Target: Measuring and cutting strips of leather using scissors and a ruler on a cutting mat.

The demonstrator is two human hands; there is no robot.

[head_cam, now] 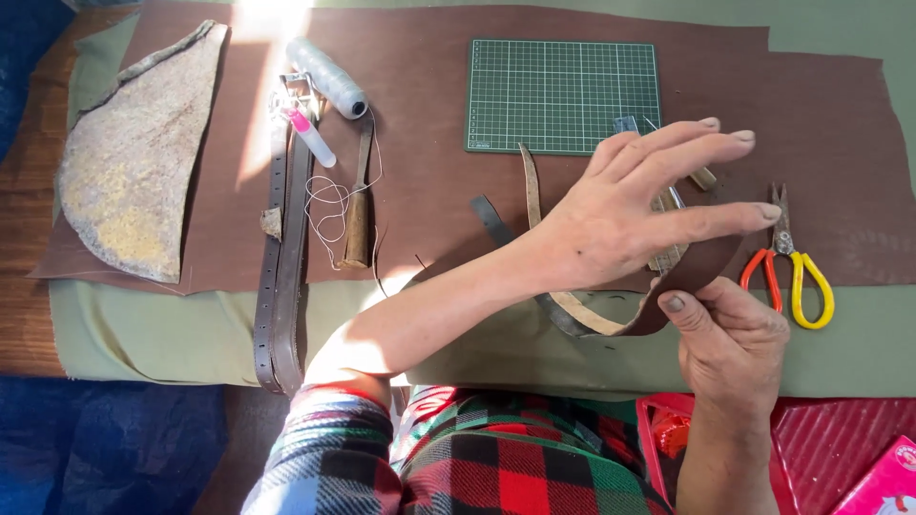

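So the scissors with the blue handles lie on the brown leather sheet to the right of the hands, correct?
Not quite. In the head view the metal scissors have one orange and one yellow handle, not blue. The rest holds: they lie on the brown leather sheet, to the right of the hands, left hand and right hand.

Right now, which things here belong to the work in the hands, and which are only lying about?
In use:
- brown leather piece, pinched by right hand
- leather strip
- left hand, open above them

Lying about:
- scissors
- cutting mat
- thread spool
- dark belt
- rough leather scrap
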